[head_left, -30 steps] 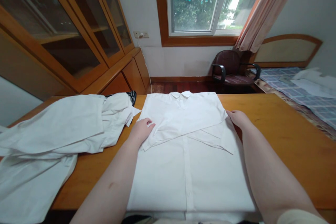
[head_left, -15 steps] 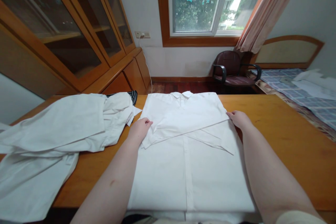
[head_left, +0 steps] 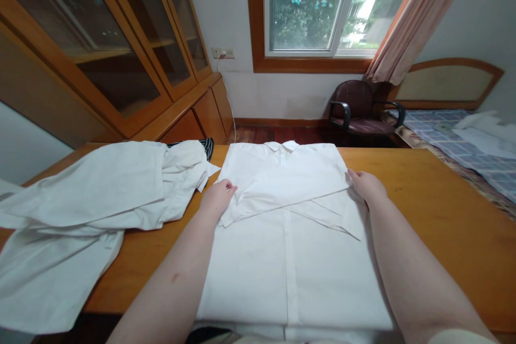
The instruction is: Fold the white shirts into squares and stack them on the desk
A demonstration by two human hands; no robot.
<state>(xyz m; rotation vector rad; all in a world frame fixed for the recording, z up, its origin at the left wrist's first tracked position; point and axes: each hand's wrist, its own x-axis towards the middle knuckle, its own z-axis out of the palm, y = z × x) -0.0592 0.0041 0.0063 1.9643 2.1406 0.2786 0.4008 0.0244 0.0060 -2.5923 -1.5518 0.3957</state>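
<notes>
White dress shirt point(head_left: 290, 258) lies flat on the wooden table point(head_left: 435, 199), hem at the near edge, sleeves crossed over the chest, collar point(head_left: 282, 146) far. Thin cotton: probably light and limp, creases easily, likely slides on varnish. Best held at both side folds at once. Both forearms reach forward, low. Left hand point(head_left: 217, 198) on the left fold, fingers curled, can't tell if pinching. Right hand point(head_left: 366, 185) flat on the right edge, fingers extended, gripping nothing. Pile of white garments point(head_left: 100, 199) to the left.

Bare table point(head_left: 435, 209) right of shirt point(head_left: 290, 269); clothes heap point(head_left: 92, 199) left.
</notes>
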